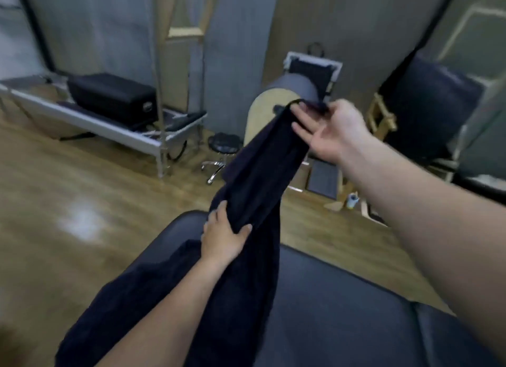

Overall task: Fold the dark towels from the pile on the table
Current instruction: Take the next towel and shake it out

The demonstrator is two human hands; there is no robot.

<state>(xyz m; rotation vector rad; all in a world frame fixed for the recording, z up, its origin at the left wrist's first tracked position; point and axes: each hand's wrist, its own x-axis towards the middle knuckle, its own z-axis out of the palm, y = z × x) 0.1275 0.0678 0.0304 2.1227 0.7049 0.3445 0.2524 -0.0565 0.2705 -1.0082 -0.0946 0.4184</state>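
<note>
A dark navy towel (262, 169) hangs stretched in the air above a padded dark grey table (342, 298). My right hand (331, 131) is raised high and pinches the towel's top corner between thumb and fingertips. Lower down, my left hand (224, 235) grips the bunched middle of the same towel, thumb on the right side. The towel's lower part drapes down onto more dark cloth (131, 298) heaped on the table's left side, where towel and pile merge and cannot be told apart.
A wooden floor (68, 202) lies beyond the table. A metal-framed exercise bed with a black box (112, 98) stands at the back left. A small black stool (221, 147) and a curved wooden barrel (284, 98) stand behind the towel. Dark padded equipment (427, 109) is at the right.
</note>
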